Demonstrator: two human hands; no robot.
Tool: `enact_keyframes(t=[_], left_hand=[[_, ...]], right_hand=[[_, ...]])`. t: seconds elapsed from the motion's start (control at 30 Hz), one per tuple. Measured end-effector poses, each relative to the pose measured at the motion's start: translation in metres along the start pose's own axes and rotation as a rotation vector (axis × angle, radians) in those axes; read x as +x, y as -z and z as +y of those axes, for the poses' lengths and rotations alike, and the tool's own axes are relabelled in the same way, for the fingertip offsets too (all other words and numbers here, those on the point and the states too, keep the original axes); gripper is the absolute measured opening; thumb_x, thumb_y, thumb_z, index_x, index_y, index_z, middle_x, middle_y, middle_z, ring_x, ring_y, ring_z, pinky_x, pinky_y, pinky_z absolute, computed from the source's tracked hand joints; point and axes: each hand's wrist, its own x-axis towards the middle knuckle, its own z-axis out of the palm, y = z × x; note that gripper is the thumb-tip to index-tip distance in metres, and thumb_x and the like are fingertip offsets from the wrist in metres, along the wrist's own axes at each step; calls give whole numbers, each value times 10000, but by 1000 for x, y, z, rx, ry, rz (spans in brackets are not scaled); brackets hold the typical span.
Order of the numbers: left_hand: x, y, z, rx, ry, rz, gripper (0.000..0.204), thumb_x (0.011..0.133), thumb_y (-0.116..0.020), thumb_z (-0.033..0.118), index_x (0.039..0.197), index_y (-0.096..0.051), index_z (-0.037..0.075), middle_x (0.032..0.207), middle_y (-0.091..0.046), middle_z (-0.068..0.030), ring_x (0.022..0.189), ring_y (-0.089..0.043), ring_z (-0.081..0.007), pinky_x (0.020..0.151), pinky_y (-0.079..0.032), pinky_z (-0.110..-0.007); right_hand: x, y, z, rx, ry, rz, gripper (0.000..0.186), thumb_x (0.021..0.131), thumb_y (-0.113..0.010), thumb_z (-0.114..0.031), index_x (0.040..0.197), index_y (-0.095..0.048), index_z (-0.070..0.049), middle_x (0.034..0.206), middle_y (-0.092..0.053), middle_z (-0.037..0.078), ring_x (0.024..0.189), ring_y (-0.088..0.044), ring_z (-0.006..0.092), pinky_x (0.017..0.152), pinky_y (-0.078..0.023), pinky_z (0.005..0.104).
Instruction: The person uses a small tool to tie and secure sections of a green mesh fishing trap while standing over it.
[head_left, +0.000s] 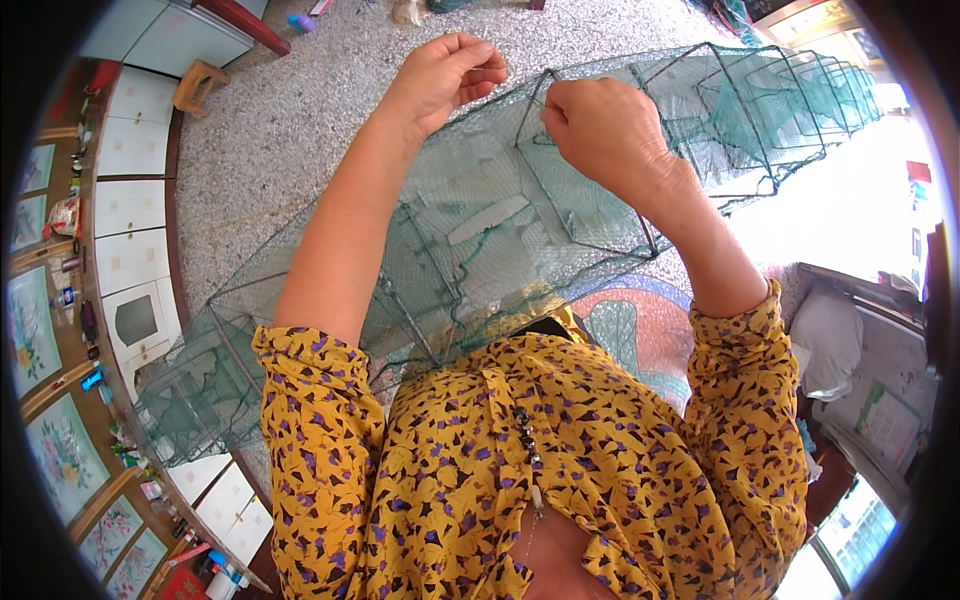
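Observation:
A long green mesh net cage (pixel 470 240) on dark rectangular frames stretches diagonally across my body, from the lower left to the upper right. My left hand (pixel 447 82) is raised just above its far edge, fingers curled and thumb near the index finger; what is pinched there, if anything, is too fine to make out. To its right, my right hand (pixel 603 128) is closed over the netting beside a frame bar, back of the hand up, its fingertips mostly hidden. A gap separates the two hands.
Along the left run white cabinets (pixel 135 245) and decorated panels (pixel 35 330). A wooden stool (pixel 198 88) stands at the upper left on the speckled floor (pixel 250 140), with a small blue and purple item (pixel 300 22) nearby. At the right lies a pale cushion (pixel 828 345) near a bright opening.

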Motion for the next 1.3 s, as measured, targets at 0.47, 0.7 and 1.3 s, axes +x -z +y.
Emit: enact_keyframes(t=[0.47,0.7,1.3], left_hand=[[-1,-6,-12,37,105,-27,161,885,-613,142,975,-654,15,805,-641,4,683,-568,-29,645,-502,-147],[0,-10,-10,104,169,-46,159,886,-615,161,973,-656,34,792,-629,21,666,-548,-24,636,-475,-140],[-6,-15,-15,-251,-55,106,104,911,-538,134,880,-567,38,778,-596,-35,658,-521,-102,584,-434,-238]], right_hand=[[-6,0,-7,-22,-62,-48,224,843,-583,-261,813,-669,-56,779,-666,139,777,-654,309,677,-517,411],[2,-11,-8,4,-48,40,185,833,-587,-225,801,-669,-62,759,-664,132,765,-654,300,659,-517,400],[52,-7,1,283,-90,102,237,841,-591,-327,915,-672,-117,743,-661,77,713,-642,256,660,-499,361]])
